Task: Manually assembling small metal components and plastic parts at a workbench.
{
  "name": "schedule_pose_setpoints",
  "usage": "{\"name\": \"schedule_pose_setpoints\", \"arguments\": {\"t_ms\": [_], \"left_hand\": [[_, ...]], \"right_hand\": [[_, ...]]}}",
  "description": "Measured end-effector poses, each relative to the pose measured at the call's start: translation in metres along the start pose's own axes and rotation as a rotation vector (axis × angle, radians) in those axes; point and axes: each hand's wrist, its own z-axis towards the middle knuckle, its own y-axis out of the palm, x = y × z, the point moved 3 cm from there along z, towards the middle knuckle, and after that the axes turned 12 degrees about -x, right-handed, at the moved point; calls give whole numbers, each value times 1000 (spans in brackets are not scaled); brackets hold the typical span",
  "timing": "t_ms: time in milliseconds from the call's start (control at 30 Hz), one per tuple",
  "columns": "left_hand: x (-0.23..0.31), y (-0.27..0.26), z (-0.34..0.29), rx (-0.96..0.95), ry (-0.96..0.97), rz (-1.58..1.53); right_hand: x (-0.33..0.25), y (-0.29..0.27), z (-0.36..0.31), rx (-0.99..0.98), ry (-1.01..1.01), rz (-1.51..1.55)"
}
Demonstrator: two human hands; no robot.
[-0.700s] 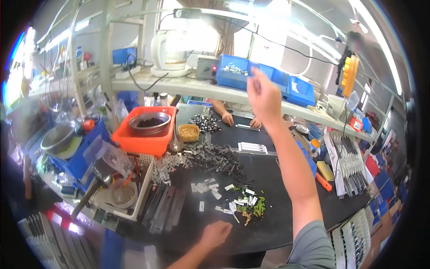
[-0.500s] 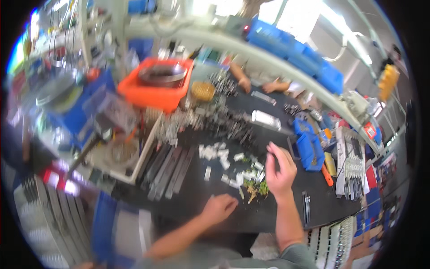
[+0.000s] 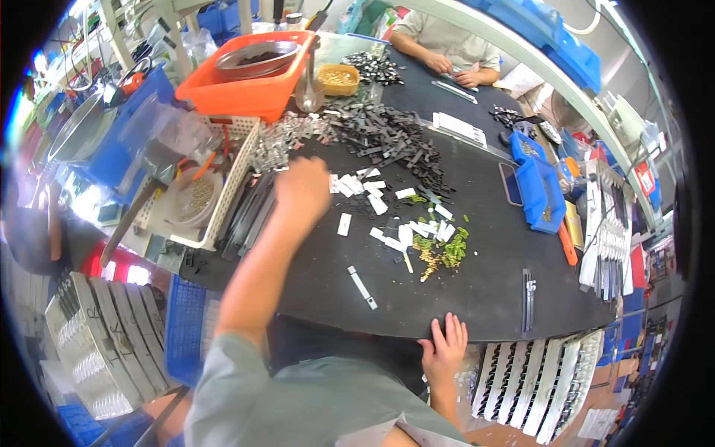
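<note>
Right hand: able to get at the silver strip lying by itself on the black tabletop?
Likely yes: the right hand rests at the near edge of the black tabletop, and nothing shows between it and the silver strip.

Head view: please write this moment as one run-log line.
left hand: blurred, by dark strips, grip unclear; right hand: fingers spread, on black table; silver strip: on table, untouched

I'd call this a workshop, and a busy one: on my feed a black worktable (image 3: 477, 287) carries a heap of dark strips (image 3: 387, 134) and loose white pieces (image 3: 377, 203). Blue parts trays (image 3: 532, 182) sit to the right, an orange bin (image 3: 231, 100) far left, slatted racks (image 3: 509, 380) near right, and a co-worker (image 3: 454, 41) works at the far side.
</note>
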Motion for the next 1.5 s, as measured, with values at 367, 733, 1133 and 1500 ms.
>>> {"name": "schedule_pose_setpoints", "arguments": {"t_ms": [367,733,1133,1500], "left_hand": [[-102,35,99,-140,-95,351],[100,27,-121,-796,369,-661],[110,90,-105,-251,448,-242],[135,55,-164,-587,865,-587]], "right_hand": [[-4,-22,5,19,48,154],[-46,-15,57,-77,235,1627],[-18,8,43,-113,430,1882],[-29,-1,37,-220,493,2155]]}}
